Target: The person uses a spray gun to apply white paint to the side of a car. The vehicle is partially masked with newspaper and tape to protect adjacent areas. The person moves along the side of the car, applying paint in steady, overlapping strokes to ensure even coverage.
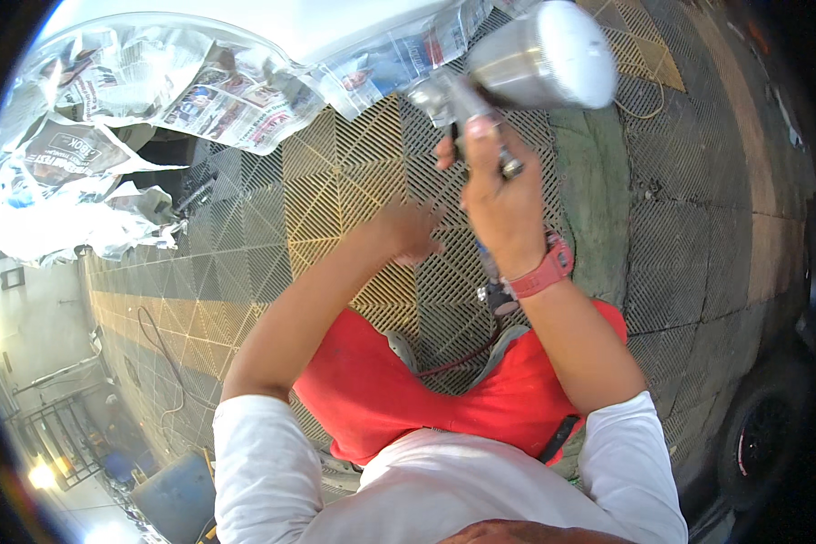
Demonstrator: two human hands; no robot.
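Note:
My right hand point(503, 181) is wrapped round the handle of a metal spray gun point(462, 98), held out in front of me. A silvery cup point(508, 65) with a white end point(578, 54) is fixed to the gun and tilts to the right. Below my right wrist, a blue fitting and a round gauge point(503, 299) hang, partly hidden by the wrist. A dark red hose point(462, 361) runs between my legs. My left hand point(408, 231) is in the air left of the gun, slightly blurred, its thumb apart from the fingers and nothing in it.
Newspaper masking point(236, 100) covers the lower edge of a white panel point(326, 23) ahead and to the left. The floor is grey and yellow grid tiles point(335, 181). A wheel point(757, 440) stands at the right, a blue bin point(177, 494) at the lower left, and a cable point(168, 363) lies at the left.

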